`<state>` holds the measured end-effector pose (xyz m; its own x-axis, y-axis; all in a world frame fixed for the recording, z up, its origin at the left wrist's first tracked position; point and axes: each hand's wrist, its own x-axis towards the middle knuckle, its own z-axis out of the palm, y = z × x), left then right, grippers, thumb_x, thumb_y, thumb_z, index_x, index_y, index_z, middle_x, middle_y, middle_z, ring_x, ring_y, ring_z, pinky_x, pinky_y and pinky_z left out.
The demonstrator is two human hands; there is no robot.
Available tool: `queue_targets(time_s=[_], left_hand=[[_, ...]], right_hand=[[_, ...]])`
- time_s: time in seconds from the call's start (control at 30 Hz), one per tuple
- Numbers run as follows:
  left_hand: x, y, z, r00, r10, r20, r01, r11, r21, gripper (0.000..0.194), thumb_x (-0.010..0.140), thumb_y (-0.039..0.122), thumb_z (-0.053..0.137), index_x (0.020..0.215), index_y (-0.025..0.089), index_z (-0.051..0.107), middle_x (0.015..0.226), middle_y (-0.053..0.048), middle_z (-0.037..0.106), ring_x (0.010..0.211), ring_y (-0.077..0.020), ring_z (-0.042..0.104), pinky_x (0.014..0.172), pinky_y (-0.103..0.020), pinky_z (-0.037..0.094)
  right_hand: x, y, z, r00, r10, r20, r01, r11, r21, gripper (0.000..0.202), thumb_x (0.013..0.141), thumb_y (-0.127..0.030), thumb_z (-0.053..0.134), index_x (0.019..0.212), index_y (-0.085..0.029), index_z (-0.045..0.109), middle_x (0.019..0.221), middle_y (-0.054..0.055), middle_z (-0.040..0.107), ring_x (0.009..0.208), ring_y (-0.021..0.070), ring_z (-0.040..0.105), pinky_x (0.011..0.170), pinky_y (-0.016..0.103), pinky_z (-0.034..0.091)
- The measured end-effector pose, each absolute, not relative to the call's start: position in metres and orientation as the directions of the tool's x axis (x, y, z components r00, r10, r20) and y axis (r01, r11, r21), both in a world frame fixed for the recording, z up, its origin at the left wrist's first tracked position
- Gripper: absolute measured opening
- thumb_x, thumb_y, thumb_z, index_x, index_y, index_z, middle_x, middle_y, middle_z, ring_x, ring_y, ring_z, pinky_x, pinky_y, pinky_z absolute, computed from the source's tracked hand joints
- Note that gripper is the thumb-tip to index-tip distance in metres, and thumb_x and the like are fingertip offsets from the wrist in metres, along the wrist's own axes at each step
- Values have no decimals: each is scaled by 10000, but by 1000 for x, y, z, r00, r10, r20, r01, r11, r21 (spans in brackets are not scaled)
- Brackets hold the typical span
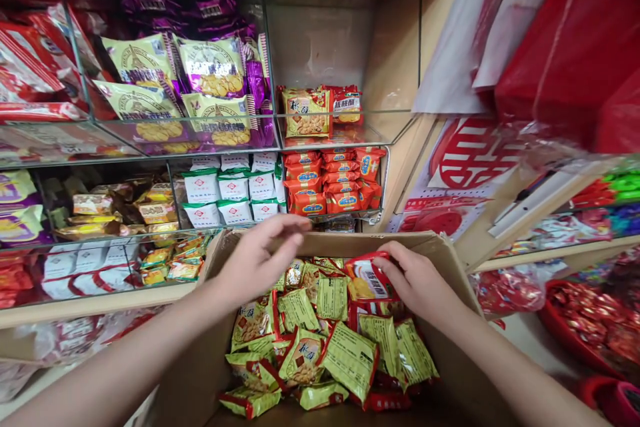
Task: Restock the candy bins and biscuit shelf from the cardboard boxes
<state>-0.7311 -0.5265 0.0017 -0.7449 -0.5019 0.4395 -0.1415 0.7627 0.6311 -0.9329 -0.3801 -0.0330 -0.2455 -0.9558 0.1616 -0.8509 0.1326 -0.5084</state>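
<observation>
While the left hand (257, 257) hovers half-open over the cardboard box (450, 260), the right hand (417, 283) pinches a red snack packet (367, 277).

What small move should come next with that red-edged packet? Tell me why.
Probably lift the packet clear of the box: the right hand already grips it above the loose pile, while the left hand hovers open at the box's far edge.

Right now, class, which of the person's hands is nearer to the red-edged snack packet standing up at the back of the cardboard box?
Right. The right hand grips the red-edged packet with its fingers. The left hand hovers apart from it, over the box's back left.
</observation>
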Motion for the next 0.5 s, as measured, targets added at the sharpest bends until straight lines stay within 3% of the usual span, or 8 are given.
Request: queue_targets(time_s=[0.1, 0.2, 0.27, 0.33, 0.43, 0.5], left_hand=[[-747, -500, 1, -865, -451, 220, -91, 572, 816, 476, 799, 335, 514, 1223, 186, 358, 1131, -72, 533, 954, -157, 535, 784, -279, 472], [-762, -491, -9, -928, -369, 52, -96, 372, 923, 363, 789, 368, 523, 1088, 166, 486, 997, -53, 587, 886, -166, 551, 765, -298, 465], [-767, -492, -17, -927, -376, 17, -67, 211, 975, 256, 796, 362, 515, 917, 138, 544, 832, -24, 602, 756, -139, 557, 704, -276, 461], [-767, -493, -25, -895, -444, 36, -11, 103, 995, 242, 785, 352, 535, 877, 127, 542, 781, -11, 589, 716, -122, 540, 679, -254, 448], [-762, -493, -37, -818, -569, 77, 37, 82, 996, 251, 781, 356, 544, 883, 127, 538, 773, -5, 576, 713, -114, 521, 679, -236, 432], [-758, -493, -42, -794, -603, 77, 10, 114, 993, 258, 786, 373, 534, 853, 123, 536, 741, -2, 566, 683, -112, 516, 647, -228, 431]], right_hand=[[-912, -387, -18, -219, -936, 276, -776, -4, -630, 196, 888, -334, 283, 831, -216, 428, 742, 5, 580, 673, 137, 541, 612, 246, 401], [-901, -397, -19, -209, -917, 341, -715, -94, -693, 186, 878, -334, 316, 838, -216, 455, 749, 10, 591, 666, 143, 545, 605, 257, 395], [-899, -403, -24, -296, -889, 349, -631, -92, -770, 192, 866, -345, 349, 815, -213, 478, 717, 5, 584, 638, 138, 534, 598, 255, 397], [-899, -406, -31, -361, -887, 289, -453, -104, -885, 203, 841, -380, 399, 796, -206, 494, 681, -3, 564, 603, 128, 514, 572, 246, 403], [-897, -406, -41, -279, -950, 139, -181, -90, -979, 238, 773, -420, 509, 830, -189, 504, 693, -8, 543, 614, 123, 499, 553, 239, 405], [-894, -406, -48, -212, -974, 82, -143, -52, -988, 247, 752, -413, 544, 823, -179, 507, 704, -12, 528, 635, 121, 491, 567, 240, 397]])
